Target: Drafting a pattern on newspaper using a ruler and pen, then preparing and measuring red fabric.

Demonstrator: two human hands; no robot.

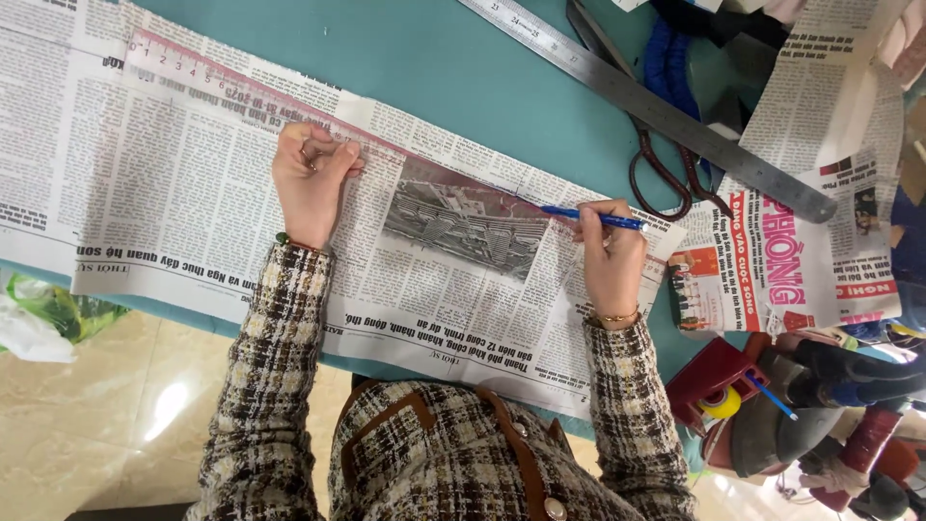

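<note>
A long sheet of newspaper (193,193) lies spread across the teal table (434,68). A clear plastic ruler with a pink edge (203,82) lies on the paper along its far edge. My left hand (311,178) presses down on the ruler with its fingertips. My right hand (610,253) holds a blue pen (590,216) whose tip touches the paper near the ruler's right end. Both arms wear checked tweed sleeves.
A long steel ruler (656,101) lies diagonally at the back right, over scissors with dark red handles (661,174). More newspaper (791,251) sits at the right. A red holder with tape and a pen (719,386) hangs off the right edge. Tiled floor lies below.
</note>
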